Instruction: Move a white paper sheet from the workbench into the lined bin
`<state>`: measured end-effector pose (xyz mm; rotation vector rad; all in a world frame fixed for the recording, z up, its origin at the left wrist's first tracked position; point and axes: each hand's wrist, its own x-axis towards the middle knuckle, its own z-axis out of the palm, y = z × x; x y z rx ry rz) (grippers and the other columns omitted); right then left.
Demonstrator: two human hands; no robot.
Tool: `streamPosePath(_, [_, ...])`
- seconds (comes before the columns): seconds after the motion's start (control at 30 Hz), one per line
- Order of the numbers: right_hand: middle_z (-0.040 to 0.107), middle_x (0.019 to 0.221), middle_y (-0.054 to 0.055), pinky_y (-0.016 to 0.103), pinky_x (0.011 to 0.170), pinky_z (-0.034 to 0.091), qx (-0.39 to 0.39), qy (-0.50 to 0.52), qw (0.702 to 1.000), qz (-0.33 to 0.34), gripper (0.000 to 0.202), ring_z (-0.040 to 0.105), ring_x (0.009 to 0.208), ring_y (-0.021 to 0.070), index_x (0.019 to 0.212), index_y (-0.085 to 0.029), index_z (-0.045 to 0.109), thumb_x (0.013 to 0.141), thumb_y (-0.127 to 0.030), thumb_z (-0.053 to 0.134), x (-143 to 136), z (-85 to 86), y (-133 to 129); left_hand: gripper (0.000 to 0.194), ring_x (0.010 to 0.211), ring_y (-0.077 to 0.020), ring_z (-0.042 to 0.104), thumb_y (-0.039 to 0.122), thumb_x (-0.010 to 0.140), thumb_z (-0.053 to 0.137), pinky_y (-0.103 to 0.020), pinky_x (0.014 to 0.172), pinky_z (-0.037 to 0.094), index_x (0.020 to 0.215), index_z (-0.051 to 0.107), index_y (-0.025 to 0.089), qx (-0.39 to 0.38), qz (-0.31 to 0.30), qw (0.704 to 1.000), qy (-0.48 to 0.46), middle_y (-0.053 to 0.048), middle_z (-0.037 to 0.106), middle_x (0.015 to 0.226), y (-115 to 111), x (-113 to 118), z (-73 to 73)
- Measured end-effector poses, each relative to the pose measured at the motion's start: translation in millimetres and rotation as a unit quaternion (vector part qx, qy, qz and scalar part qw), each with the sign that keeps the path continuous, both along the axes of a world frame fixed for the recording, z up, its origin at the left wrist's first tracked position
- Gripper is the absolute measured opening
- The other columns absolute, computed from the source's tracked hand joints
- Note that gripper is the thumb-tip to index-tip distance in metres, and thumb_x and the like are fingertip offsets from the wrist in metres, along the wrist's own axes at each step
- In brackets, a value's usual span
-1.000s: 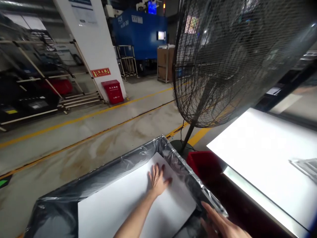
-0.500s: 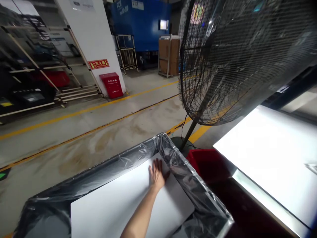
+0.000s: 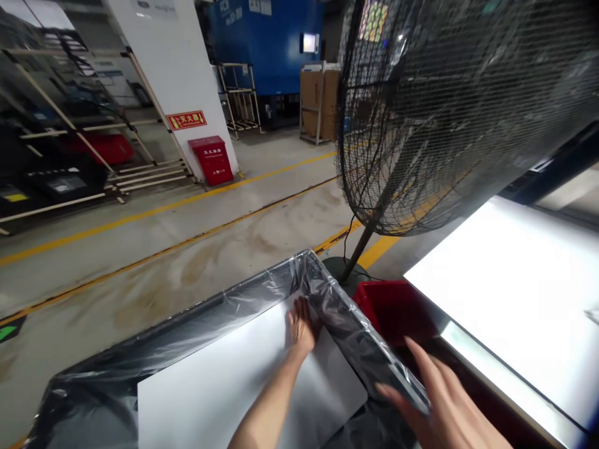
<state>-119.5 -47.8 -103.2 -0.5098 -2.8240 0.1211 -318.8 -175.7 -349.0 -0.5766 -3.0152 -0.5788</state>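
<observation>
A large box lined with clear plastic film [image 3: 224,305] stands in front of me, and a white sheet [image 3: 210,393] lies flat inside it. My left hand [image 3: 302,327] presses flat on the far right corner of the sheet, fingers spread against the liner. My right hand [image 3: 444,399] reaches to the box's right rim [image 3: 374,358], fingers apart and touching the plastic-covered edge.
A big black wire-caged fan [image 3: 444,106] on a stand rises just behind the box. A red bin [image 3: 393,308] sits on the floor between the box and a bright white lit table [image 3: 510,280] on the right. Yellow floor lines [image 3: 187,212], racks and a blue machine lie beyond.
My right hand has come back into view at the box's right rim. The left hand has slid slightly further into the far corner of the sheet.
</observation>
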Motion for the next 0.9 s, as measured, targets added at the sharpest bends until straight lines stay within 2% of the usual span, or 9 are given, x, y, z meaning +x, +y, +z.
streamPosePath(0.03, [0.056, 0.118, 0.014, 0.032, 0.055, 0.056, 0.038, -0.041, 0.998, 0.040, 0.039, 0.063, 0.098, 0.0294, 0.132, -0.020, 0.044, 0.096, -0.033, 0.042, -19.4, 0.0, 0.1, 0.051, 0.131, -0.0318, 0.038, 0.037, 0.087, 0.057, -0.058, 0.104, 0.033, 0.133, 0.044, 0.021, 0.002, 0.006, 1.000, -0.002, -0.011, 0.037, 0.146, 0.1, 5.4, 0.3])
streamPosePath(0.1, [0.060, 0.098, 0.014, 0.029, 0.049, 0.050, 0.119, -0.123, 0.978, 0.118, 0.024, 0.065, 0.079, 0.0273, 0.113, -0.011, 0.055, 0.092, -0.022, 0.054, -55.7, -2.3, 1.6, 0.052, 0.131, -0.0319, 0.038, 0.038, 0.087, 0.056, -0.058, 0.104, 0.033, 0.134, 0.043, 0.021, 0.006, 0.016, 1.000, -0.008, -0.011, 0.036, 0.146, -1.5, 16.8, 0.0])
streamPosePath(0.13, [0.060, 0.087, 0.010, 0.027, 0.044, 0.045, 0.131, -0.141, 0.971, 0.145, 0.015, 0.065, 0.068, 0.0245, 0.103, -0.011, 0.058, 0.089, -0.014, 0.057, -69.6, -4.1, 2.9, 0.052, 0.131, -0.0319, 0.038, 0.039, 0.087, 0.056, -0.058, 0.104, 0.033, 0.134, 0.042, 0.021, 0.009, 0.019, 1.000, -0.011, -0.011, 0.036, 0.146, -2.8, 22.0, -0.3])
streamPosePath(0.27, [0.056, 0.074, 0.003, 0.024, 0.040, 0.030, 0.135, -0.159, 0.961, 0.184, 0.025, 0.062, 0.057, 0.0195, 0.091, -0.013, 0.055, 0.077, 0.008, 0.056, -89.5, -10.8, 10.2, 0.054, 0.132, -0.0321, 0.036, 0.041, 0.087, 0.055, -0.058, 0.105, 0.032, 0.135, 0.041, 0.020, 0.017, 0.023, 0.999, -0.028, -0.012, 0.036, 0.147, -8.5, 33.7, 0.1])
streamPosePath(0.37, [0.051, 0.069, 0.000, 0.025, 0.040, 0.021, 0.126, -0.145, 0.970, 0.149, 0.024, 0.058, 0.049, 0.0180, 0.083, -0.016, 0.048, 0.078, 0.007, 0.052, -82.9, -11.6, 16.2, 0.055, 0.133, -0.0325, 0.034, 0.041, 0.087, 0.055, -0.058, 0.106, 0.031, 0.136, 0.040, 0.020, 0.019, 0.026, 0.999, -0.037, -0.012, 0.034, 0.148, -11.8, 33.4, 2.7])
streamPosePath(0.47, [0.045, 0.067, -0.002, 0.024, 0.039, 0.014, 0.109, -0.112, 0.985, 0.073, 0.021, 0.052, 0.041, 0.0168, 0.079, -0.020, 0.038, 0.087, -0.006, 0.051, -74.5, -9.8, 21.6, 0.058, 0.135, -0.0331, 0.032, 0.042, 0.087, 0.056, -0.059, 0.107, 0.029, 0.137, 0.038, 0.021, 0.020, 0.015, 0.999, -0.039, -0.012, 0.032, 0.149, -15.7, 29.8, 5.0])
streamPosePath(0.6, [0.045, 0.067, -0.002, 0.023, 0.039, 0.019, 0.067, -0.057, 0.996, -0.012, 0.022, 0.051, 0.041, 0.0163, 0.077, -0.023, 0.031, 0.098, -0.026, 0.038, -63.9, -6.9, 23.7, 0.062, 0.135, -0.0337, 0.031, 0.046, 0.085, 0.057, -0.059, 0.107, 0.028, 0.138, 0.038, 0.021, 0.018, -0.008, 0.999, -0.039, -0.012, 0.031, 0.150, -21.5, 23.7, 3.4])
streamPosePath(0.73, [0.048, 0.069, -0.001, 0.023, 0.040, 0.025, -0.014, -0.028, 0.999, -0.035, 0.023, 0.054, 0.047, 0.0176, 0.077, -0.023, 0.031, 0.099, -0.030, 0.033, -56.9, -4.1, 18.8, 0.060, 0.134, -0.0329, 0.033, 0.048, 0.086, 0.055, -0.059, 0.107, 0.029, 0.137, 0.039, 0.021, 0.020, -0.028, 0.999, -0.032, -0.012, 0.033, 0.149, -18.7, 20.5, -2.5])
streamPosePath(0.9, [0.057, 0.071, 0.000, 0.023, 0.039, 0.026, -0.013, -0.069, 0.996, -0.057, 0.024, 0.056, 0.046, 0.0184, 0.077, -0.023, 0.036, 0.100, -0.031, 0.035, -58.0, -0.9, 14.0, 0.057, 0.134, -0.0334, 0.033, 0.044, 0.085, 0.057, -0.060, 0.107, 0.028, 0.135, 0.042, 0.020, 0.024, -0.027, 0.999, -0.014, -0.012, 0.035, 0.147, -5.4, 21.3, -4.1])
